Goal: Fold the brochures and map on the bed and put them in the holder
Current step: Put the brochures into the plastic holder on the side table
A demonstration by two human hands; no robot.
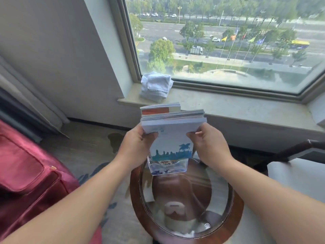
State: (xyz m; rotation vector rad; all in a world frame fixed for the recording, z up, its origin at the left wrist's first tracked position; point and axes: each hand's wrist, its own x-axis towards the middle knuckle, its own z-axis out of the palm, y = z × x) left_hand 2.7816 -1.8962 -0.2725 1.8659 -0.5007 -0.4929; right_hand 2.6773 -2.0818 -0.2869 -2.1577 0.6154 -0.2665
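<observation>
- Two hands on the job: your left hand (139,143) and right hand (209,143) each pinch a side of the brochure stack (172,122), thumbs on the near face and fingers curled behind.
- Stack stands with its long axis vertical, directly over the clear holder (168,168). Its lower end looks to be inside the pocket already, skyline print facing you. Can't tell if every sheet is in.
- Coming move, as I judge it: straight down, no sideways shift. The holder sits just below and between your hands, neither one nearer.
- Holder is by the far rim of the round glass table (135,191). Press down, not forward, or it may slide off.
- Side room: red cushion (26,173) to the left and white chair (295,176) to the right, both apart from your arms.
- Beyond: windowsill (246,110) with a folded towel (156,85), well apart from the stack.
</observation>
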